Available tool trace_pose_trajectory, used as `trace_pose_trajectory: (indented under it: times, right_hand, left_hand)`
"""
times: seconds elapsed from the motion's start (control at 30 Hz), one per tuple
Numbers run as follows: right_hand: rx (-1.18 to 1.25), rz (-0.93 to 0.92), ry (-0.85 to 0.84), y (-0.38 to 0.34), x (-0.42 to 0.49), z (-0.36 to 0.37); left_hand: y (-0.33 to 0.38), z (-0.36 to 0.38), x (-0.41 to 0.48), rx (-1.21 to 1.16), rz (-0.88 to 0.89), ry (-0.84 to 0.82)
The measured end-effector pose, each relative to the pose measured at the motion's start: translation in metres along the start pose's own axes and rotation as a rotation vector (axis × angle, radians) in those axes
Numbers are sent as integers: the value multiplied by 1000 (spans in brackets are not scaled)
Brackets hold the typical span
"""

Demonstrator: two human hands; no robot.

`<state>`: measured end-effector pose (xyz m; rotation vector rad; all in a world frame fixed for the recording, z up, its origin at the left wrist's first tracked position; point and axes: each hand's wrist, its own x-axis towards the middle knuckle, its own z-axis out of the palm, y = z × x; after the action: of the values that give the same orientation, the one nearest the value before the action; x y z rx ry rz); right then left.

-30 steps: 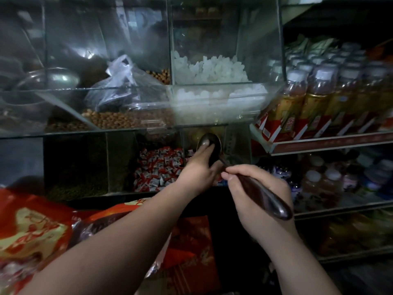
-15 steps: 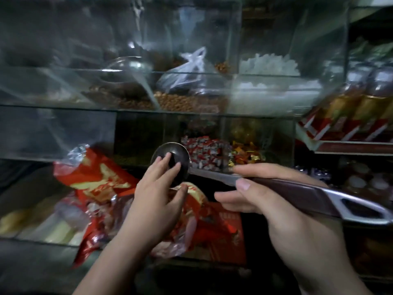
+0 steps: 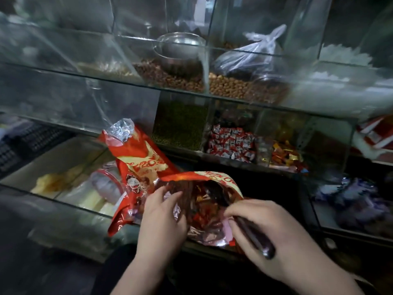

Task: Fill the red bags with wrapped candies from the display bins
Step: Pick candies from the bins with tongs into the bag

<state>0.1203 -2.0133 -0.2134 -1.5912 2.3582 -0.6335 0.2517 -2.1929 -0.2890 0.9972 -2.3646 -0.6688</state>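
Both hands meet at the open red bag (image 3: 212,176) below the bins: left hand (image 3: 162,216) pinches its mouth; right hand (image 3: 272,228) grips the ladle (image 3: 253,235), bowl inside. Emptying the scoop, I judge; next, scoop from the candy bin (image 3: 231,143).

We are gripping an open red bag (image 3: 212,179) by its rim with our left hand (image 3: 163,216), and its foil mouth is gaping upward. Our right hand (image 3: 270,228) is holding a dark-handled scoop (image 3: 253,235) with its bowl inside the bag. A second red bag (image 3: 138,160) is leaning just behind. Red-and-white candies (image 3: 231,143) are filling one glass bin (image 3: 234,118), with orange-gold candies (image 3: 285,155) lying in its right neighbour.
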Motion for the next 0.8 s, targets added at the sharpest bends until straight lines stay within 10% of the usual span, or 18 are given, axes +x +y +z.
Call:
trace_pose_trajectory:
  times: [0.2,0.47,0.8]
  right_hand:
    - [-121,1,-65,2,27,6]
    - [-233,111,-61,25,48,26]
    - [399,560,290,36,72,27]
  left_hand:
    - [-5,2,5,-64,-16,234]
    - [-2,33,0,-220,-77,-31]
    - [6,46,-6,-203,-42,-89]
